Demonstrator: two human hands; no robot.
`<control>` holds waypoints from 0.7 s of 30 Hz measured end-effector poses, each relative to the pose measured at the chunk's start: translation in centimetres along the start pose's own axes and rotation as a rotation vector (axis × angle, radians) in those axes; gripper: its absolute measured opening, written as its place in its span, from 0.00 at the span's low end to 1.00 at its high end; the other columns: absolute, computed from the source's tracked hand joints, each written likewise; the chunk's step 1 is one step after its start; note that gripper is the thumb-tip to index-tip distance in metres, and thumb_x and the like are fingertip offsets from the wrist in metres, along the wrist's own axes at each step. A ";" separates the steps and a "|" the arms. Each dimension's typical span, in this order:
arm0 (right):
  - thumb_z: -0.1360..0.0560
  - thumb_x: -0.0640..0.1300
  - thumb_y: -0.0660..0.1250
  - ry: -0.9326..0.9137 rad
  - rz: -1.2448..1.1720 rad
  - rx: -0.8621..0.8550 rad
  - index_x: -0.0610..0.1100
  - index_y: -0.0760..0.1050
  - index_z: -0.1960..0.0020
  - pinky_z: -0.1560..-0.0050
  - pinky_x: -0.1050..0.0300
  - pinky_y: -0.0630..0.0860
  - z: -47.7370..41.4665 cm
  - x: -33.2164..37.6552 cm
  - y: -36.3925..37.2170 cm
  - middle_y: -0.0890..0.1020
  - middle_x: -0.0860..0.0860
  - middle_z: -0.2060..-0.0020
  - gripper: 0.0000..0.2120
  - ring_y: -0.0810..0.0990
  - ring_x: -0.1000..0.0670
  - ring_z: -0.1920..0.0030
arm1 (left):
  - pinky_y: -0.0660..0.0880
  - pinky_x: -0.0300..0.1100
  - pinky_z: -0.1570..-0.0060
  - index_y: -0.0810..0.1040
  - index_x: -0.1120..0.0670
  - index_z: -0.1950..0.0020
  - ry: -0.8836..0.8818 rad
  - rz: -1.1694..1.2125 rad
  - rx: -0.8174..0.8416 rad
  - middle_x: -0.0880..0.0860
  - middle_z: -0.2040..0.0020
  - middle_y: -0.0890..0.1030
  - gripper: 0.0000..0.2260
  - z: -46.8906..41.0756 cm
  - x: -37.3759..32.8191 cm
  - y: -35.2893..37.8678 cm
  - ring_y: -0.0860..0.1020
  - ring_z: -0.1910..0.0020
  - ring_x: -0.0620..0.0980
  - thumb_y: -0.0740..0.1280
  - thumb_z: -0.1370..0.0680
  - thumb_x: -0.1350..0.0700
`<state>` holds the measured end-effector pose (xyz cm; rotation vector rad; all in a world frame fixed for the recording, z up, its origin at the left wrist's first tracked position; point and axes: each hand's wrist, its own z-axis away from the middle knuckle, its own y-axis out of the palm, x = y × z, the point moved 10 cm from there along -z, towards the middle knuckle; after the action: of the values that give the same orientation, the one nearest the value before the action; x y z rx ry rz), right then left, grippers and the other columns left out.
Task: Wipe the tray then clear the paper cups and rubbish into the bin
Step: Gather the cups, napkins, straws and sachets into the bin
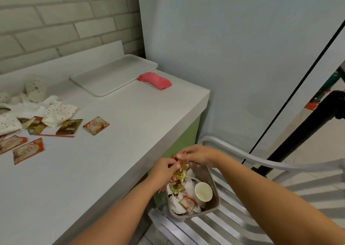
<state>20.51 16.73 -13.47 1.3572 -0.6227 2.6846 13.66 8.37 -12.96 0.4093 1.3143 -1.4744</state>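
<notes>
Over the bin (186, 216), the left hand (164, 168) grips a bundle of sachets and straws (180, 172); the right hand (197, 155) pinches its top.

The tray (113, 75) is set at the tabletop's (115, 136) back, a cloth (155, 80) just right of it, packets (96, 125) left; the bin (214, 200) is placed on a chair (242, 216) to the right.

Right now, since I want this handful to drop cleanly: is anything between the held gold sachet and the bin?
Nothing visible. The left hand grips the crumpled gold foil sachet directly over the open grey plastic bin, the right hand pinching a red-striped straw beside it; below lies only rubbish inside the bin.
</notes>
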 end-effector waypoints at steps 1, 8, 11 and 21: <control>0.23 0.50 0.65 -0.010 0.009 0.002 0.41 0.77 0.42 0.72 0.71 0.65 0.1 0.2 0.0 0.78 0.58 0.73 0.15 0.72 0.62 0.75 | 0.79 0.46 0.58 0.77 0.48 0.58 0.008 0.012 0.004 0.49 0.65 0.79 0.07 -0.1 -0.2 0.3 0.80 0.67 0.48 0.64 0.21 0.55; 0.25 0.43 0.68 -0.013 0.007 0.039 0.45 0.78 0.60 0.75 0.75 0.66 0.0 -1.7 -0.6 0.77 0.59 0.78 0.06 0.73 0.63 0.77 | 0.73 0.34 0.73 0.69 0.53 0.51 0.070 0.140 -0.007 0.49 0.62 0.78 0.05 -0.6 -1.1 2.1 0.75 0.74 0.42 0.64 0.22 0.61; 0.26 0.41 0.69 -0.040 0.012 0.009 0.44 0.79 0.61 0.65 0.72 0.71 -0.1 -2.8 -0.6 0.80 0.54 0.71 0.05 0.77 0.59 0.69 | 0.74 0.32 0.72 0.66 0.55 0.45 0.056 0.133 0.003 0.52 0.56 0.80 0.10 -0.8 -0.9 2.9 0.78 0.66 0.44 0.64 0.22 0.62; 0.26 0.40 0.66 -0.029 0.735 -0.189 0.39 0.81 0.52 0.55 0.59 0.73 -1.6 -7.0 0.3 0.82 0.46 0.55 0.07 0.80 0.46 0.52 | 0.70 0.37 0.49 0.58 0.50 0.26 0.017 -0.082 -0.013 0.55 0.37 0.73 0.26 -0.6 0.4 2.7 0.74 0.48 0.47 0.64 0.21 0.57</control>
<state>23.45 17.88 -19.93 1.2976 -1.6006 2.9919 15.55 9.16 -14.83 0.3641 1.3678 -1.5322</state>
